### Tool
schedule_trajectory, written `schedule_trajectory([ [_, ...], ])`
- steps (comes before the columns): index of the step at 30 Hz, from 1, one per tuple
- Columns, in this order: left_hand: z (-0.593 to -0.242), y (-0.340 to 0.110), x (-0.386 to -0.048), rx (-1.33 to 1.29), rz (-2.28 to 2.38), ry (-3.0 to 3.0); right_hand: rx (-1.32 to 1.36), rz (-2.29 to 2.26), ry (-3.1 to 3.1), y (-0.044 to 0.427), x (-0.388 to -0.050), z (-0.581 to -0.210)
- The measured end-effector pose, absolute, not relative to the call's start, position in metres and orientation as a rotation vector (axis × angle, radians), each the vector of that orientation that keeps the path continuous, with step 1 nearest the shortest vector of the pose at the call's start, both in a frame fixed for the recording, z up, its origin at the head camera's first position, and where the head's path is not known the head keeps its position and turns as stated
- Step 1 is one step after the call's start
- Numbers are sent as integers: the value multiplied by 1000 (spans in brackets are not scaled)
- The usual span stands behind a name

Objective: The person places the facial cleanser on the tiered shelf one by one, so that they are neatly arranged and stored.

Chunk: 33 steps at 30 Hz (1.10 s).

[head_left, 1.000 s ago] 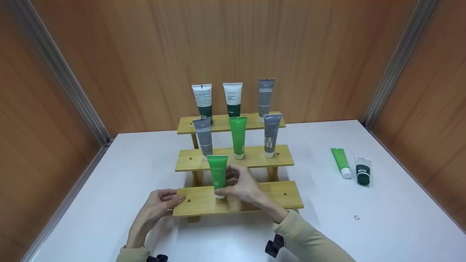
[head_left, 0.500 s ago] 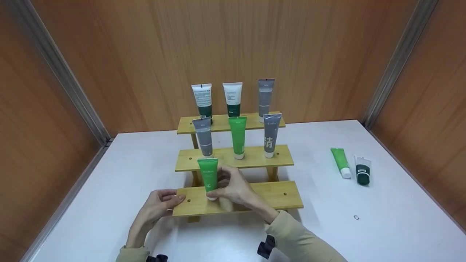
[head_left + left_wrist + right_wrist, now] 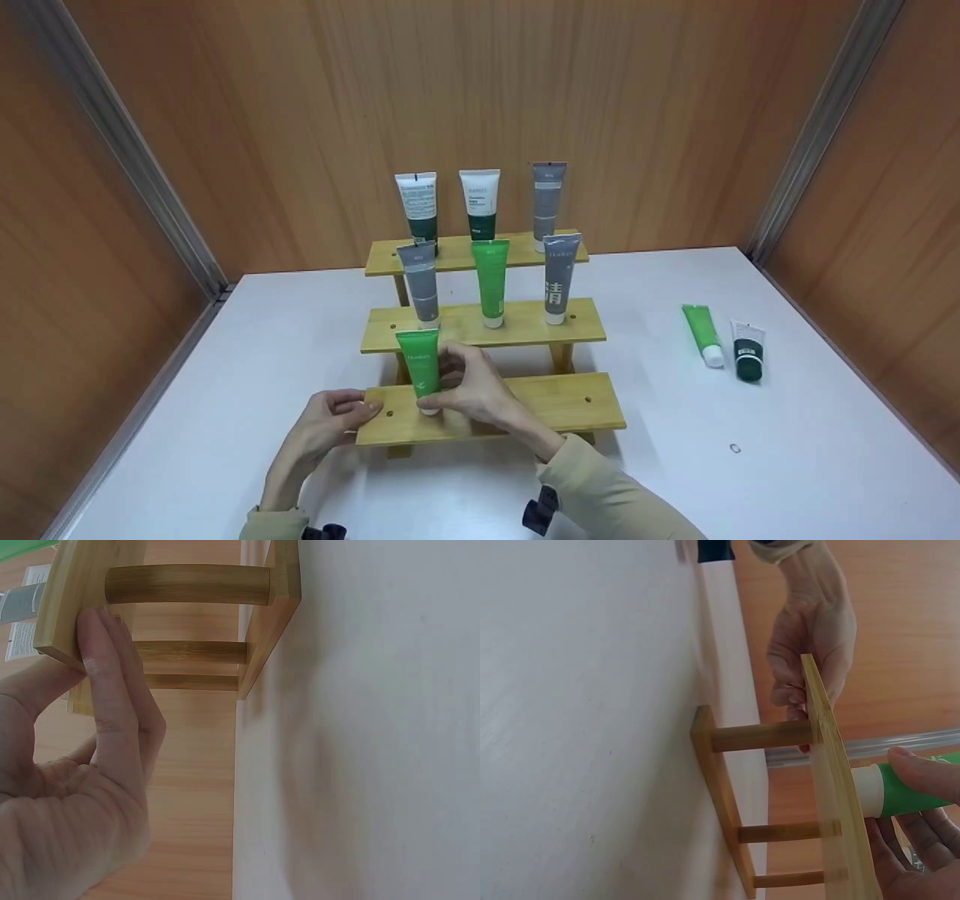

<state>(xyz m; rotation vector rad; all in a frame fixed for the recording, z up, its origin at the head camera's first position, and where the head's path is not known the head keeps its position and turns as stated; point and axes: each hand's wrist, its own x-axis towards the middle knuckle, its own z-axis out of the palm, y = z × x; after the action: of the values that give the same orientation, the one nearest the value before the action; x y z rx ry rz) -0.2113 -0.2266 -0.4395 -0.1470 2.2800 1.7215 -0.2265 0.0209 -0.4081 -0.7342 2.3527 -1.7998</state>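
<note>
In the head view my right hand (image 3: 476, 386) pinches a green tube (image 3: 420, 364) low down near its white cap, upright over the left part of the bottom shelf (image 3: 525, 409). The right wrist view shows that white cap (image 3: 867, 790) against the shelf board (image 3: 838, 795), with my thumb and fingers around the tube. My left hand (image 3: 322, 424) grips the left end of the same shelf; in the left wrist view its thumb and fingers (image 3: 109, 682) pinch the board's corner from both faces.
Three tubes stand on the middle shelf (image 3: 457, 337) and three on the top shelf (image 3: 450, 262). At the right of the white table lie a green tube (image 3: 701, 330) and a white-and-dark-green tube (image 3: 748, 356), with a small ring (image 3: 735, 448) nearer the front.
My right hand has moved left along the bottom shelf with the green tube, from near its middle toward its left end. My left hand has stayed on the shelf's end.
</note>
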Motion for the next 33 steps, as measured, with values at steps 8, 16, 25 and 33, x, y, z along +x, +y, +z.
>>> schedule_trajectory([
  [8, -440, -227, -211, -129, 1720, 2271, -741, -1798, 2355, 20, -226, -408],
  [16, -440, -230, -210, -41, 1723, 2249, -776, -1781, 2375, 21, -227, -409],
  [25, -438, -229, -210, -55, 1721, 2247, -782, -1776, 2381, 21, -225, -409],
  [33, -438, -229, -209, -68, 1724, 2248, -778, -1769, 2385, 21, -225, -409],
])
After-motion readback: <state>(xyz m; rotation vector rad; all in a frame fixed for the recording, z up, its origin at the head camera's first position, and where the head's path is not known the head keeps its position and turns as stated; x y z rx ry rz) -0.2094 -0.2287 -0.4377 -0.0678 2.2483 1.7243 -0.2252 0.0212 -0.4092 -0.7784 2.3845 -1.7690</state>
